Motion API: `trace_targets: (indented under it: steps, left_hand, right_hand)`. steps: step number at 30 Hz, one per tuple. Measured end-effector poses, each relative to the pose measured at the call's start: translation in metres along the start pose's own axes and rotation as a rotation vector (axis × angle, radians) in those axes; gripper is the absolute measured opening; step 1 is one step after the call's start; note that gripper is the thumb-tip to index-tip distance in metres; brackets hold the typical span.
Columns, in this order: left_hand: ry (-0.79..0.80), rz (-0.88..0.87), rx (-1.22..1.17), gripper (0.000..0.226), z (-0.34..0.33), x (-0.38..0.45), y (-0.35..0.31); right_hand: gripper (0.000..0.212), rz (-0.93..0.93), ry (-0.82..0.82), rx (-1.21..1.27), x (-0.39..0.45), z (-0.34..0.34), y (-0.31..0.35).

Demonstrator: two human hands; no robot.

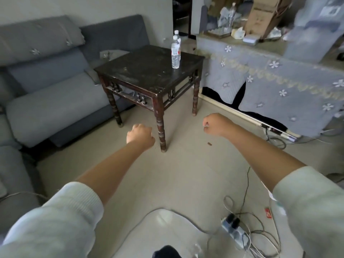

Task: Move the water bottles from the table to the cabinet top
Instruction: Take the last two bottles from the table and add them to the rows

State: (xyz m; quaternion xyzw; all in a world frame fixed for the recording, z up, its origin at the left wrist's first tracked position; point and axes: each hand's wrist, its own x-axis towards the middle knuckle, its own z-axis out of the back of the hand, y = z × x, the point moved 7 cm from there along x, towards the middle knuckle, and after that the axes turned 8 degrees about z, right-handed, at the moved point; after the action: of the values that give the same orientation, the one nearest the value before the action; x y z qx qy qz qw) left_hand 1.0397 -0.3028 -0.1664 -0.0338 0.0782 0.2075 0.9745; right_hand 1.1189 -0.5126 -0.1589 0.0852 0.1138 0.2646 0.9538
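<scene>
Clear plastic water bottles (175, 53) stand upright on the far right corner of the dark wooden table (141, 71). Left hand (140, 135) and right hand (216, 124) hang near, curled into fists, holding nothing. Cabinet top (264, 47) lies right.

I see a room with soft, dim daylight and no hard shadows. The dark table (149, 66) top shines a little where light hits it. The far right corner looks smeared and blurry. The edges bend outward, so my sleeves (61, 216) look huge and fuzzy up close.
</scene>
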Motion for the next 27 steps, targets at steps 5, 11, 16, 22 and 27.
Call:
trace_targets:
  steps: [5,11,16,22,27]
  left_hand:
    - [-0.028,0.013,-0.025,0.036,0.022,0.072,-0.013]
    - [-0.081,-0.046,-0.033,0.037,0.058,0.187,-0.033]
    - [-0.085,-0.124,0.025,0.038,0.088,0.295,-0.047]
    - [-0.065,-0.165,0.012,0.037,0.111,0.402,-0.066]
    - [-0.034,-0.214,-0.014,0.037,0.109,0.471,-0.096]
  right_hand:
    - [0.028,0.004,-0.053,0.044,0.078,0.028,-0.023]
    - [0.025,-0.009,-0.093,0.040,0.187,0.063,-0.045]
    - [0.017,-0.048,-0.125,0.000,0.284,0.101,-0.060]
    - [0.022,-0.086,-0.125,0.059,0.359,0.129,-0.079]
    - [0.029,-0.128,-0.089,0.072,0.415,0.142,-0.121]
